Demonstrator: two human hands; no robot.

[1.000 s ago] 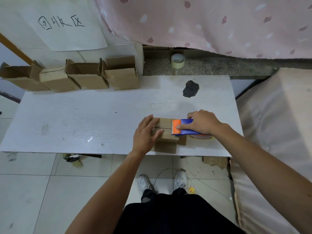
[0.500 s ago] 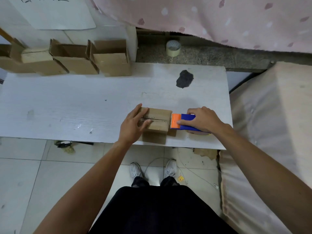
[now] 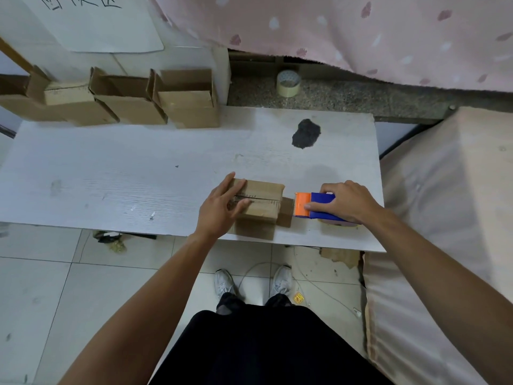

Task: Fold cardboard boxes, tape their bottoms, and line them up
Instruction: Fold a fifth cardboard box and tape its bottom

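A small cardboard box (image 3: 263, 201) sits bottom-up near the front edge of the white table (image 3: 125, 184), its seam running left to right. My left hand (image 3: 222, 207) lies flat on the box's left half with fingers straight, pressing it down. My right hand (image 3: 347, 201) grips a blue and orange tape dispenser (image 3: 313, 205) just right of the box, its orange end a little clear of the box's right side. A row of several folded boxes (image 3: 155, 101) stands along the back left edge of the table.
A roll of tape (image 3: 288, 83) stands on the stone ledge behind the table. A dark stain (image 3: 305, 133) marks the tabletop. A pink cloth hangs above, a cushioned surface (image 3: 444, 218) lies to the right, and my feet are on the tiled floor below.
My right hand has drawn the tape dispenser rightward off the top of the box to the table beside it. My left hand stays on the box.
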